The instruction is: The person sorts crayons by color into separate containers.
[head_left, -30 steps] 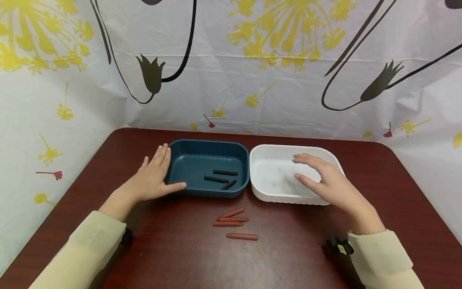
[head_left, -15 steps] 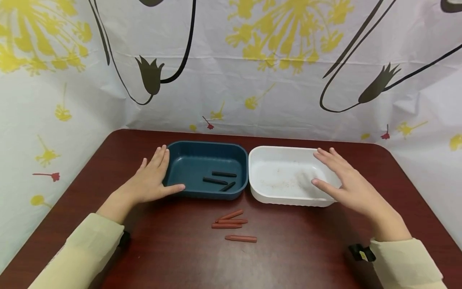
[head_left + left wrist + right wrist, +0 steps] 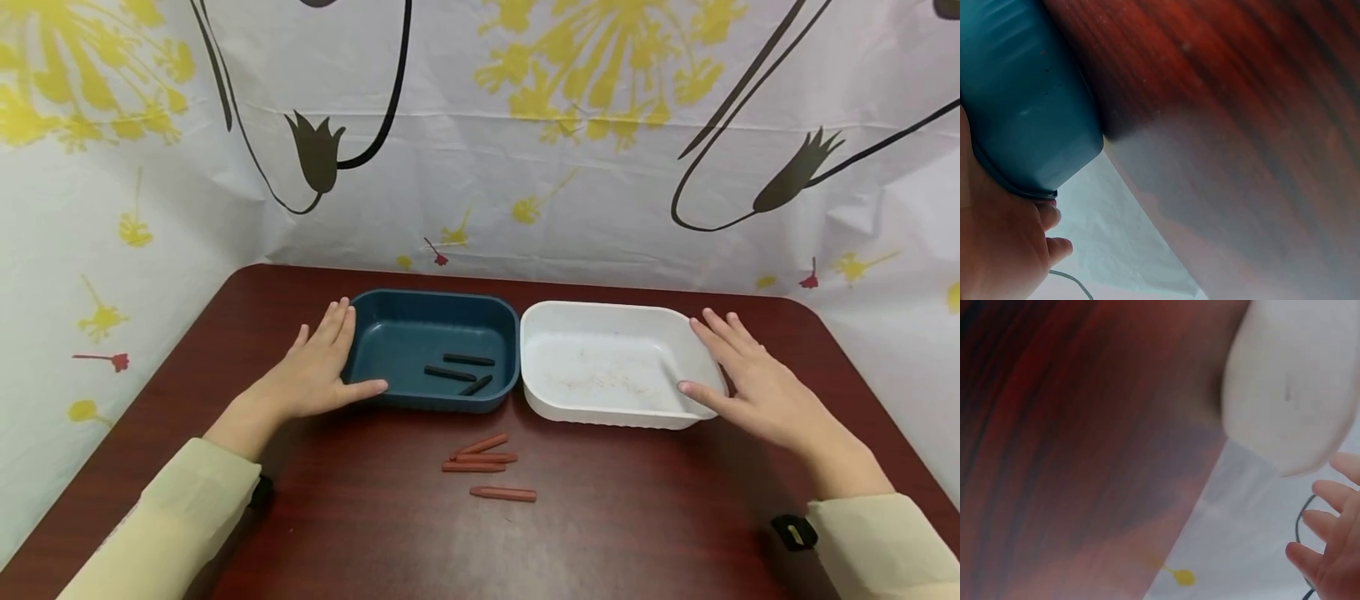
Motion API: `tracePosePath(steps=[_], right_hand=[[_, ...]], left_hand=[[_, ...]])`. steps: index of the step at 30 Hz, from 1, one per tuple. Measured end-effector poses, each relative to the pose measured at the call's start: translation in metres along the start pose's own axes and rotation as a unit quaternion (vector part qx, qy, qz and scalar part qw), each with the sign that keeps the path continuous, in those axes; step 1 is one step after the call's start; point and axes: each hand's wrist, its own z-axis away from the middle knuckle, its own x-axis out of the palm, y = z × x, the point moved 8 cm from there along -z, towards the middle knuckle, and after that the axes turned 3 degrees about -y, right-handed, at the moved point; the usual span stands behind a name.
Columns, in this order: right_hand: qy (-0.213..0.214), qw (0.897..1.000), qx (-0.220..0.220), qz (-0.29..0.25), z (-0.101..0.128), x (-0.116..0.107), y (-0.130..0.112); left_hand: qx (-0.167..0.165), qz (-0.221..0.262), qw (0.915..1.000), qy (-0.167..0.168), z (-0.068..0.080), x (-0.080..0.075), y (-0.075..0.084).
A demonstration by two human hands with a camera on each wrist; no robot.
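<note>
My left hand (image 3: 311,371) rests on the left end of a dark blue tray (image 3: 431,404), fingers straight along its outside and thumb over the front rim. Inside that tray lie three black crayons (image 3: 468,360). At the right end of a white tray (image 3: 600,417) is my right hand (image 3: 757,392), fingers spread and straight, thumb over the near rim corner. Its fingertips (image 3: 1338,464) show right by the tray's edge in the right wrist view. Several reddish-brown crayons (image 3: 483,457) lie on the table in front of the trays, one of them (image 3: 503,493) nearer to me.
The two trays stand side by side near the back of the dark red wooden table (image 3: 600,533). Behind and beside the table hangs a white cloth (image 3: 450,167) with yellow and dark flower prints. The white tray has faint dark smudges on its bottom.
My right hand has moved to the right, from over the inside of the white tray to its right end. My left hand stays at the blue tray.
</note>
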Motion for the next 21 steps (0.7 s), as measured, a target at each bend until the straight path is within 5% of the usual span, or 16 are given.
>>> tracePosePath(steps=[9, 21], right_hand=[[-0.024, 0.998, -0.013, 0.058, 0.002, 0.007, 0.009], [-0.029, 0.997, -0.046, 0.059, 0.003, 0.015, 0.015]], left_hand=[[0.002, 0.001, 1.0, -0.001, 0.002, -0.003, 0.003], [0.0, 0.011, 0.9999, -0.005, 0.001, -0.002, 0.003]])
